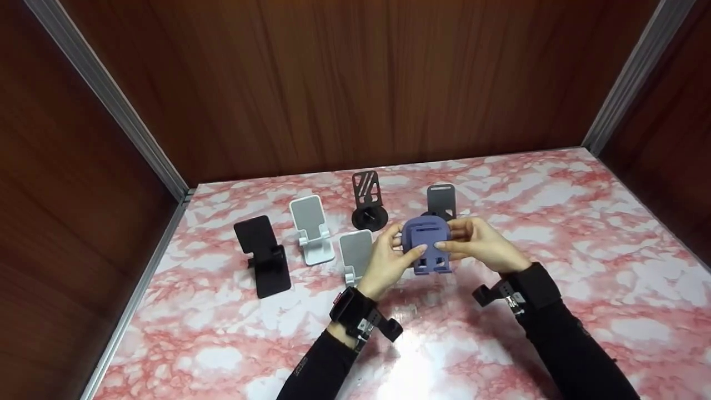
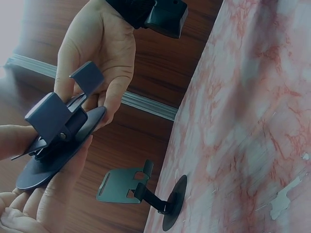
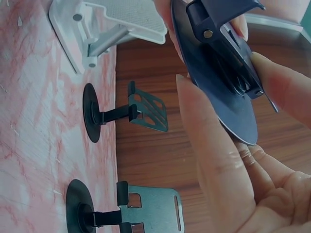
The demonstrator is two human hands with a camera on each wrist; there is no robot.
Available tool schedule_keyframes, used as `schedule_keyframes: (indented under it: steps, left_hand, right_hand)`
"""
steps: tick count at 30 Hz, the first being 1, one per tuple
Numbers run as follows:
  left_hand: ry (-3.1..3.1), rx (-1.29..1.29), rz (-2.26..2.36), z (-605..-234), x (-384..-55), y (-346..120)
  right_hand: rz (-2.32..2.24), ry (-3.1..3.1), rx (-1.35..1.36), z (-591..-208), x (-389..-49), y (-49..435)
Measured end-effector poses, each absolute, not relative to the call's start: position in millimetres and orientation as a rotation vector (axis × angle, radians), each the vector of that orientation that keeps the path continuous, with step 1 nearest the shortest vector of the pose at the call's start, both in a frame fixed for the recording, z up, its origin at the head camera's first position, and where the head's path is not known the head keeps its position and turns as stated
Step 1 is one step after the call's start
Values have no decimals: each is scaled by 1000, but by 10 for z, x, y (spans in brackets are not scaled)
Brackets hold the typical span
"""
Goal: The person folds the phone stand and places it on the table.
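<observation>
A purple-blue phone stand (image 1: 426, 233) is held up above the table between both hands, folded close to its oval base. My left hand (image 1: 386, 261) pinches its left side, thumb on the front. My right hand (image 1: 482, 244) grips the opposite edge, thumb also on the front. In the left wrist view the stand (image 2: 53, 121) appears edge-on, with its two lip tabs and hinge. From the right wrist view, fingers curl around the base of the stand (image 3: 218, 92), and thumb tips press near the folded plate.
Behind the hands stand a dark grey phone stand (image 1: 441, 199) and a black slotted one (image 1: 366, 191) on a round base. Two white stands (image 1: 311, 219) and a black stand (image 1: 269, 269) are to the left. Wood panels (image 1: 389, 83) wall in the marbled table (image 1: 222, 344).
</observation>
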State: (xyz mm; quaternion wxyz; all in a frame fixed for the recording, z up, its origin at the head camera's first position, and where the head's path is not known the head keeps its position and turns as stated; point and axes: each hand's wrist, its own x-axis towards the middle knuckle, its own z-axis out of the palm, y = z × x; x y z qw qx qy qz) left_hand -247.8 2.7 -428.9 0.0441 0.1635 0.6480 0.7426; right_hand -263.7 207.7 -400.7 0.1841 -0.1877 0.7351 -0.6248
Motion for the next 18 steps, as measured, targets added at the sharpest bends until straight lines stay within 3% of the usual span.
schedule_keyframes:
  steps: [18]
  left_hand:
    - [2070,485,2182,-4274,-2487,25]
  right_hand:
    - [-1757,2066,-530,-3984,-2624,2090]
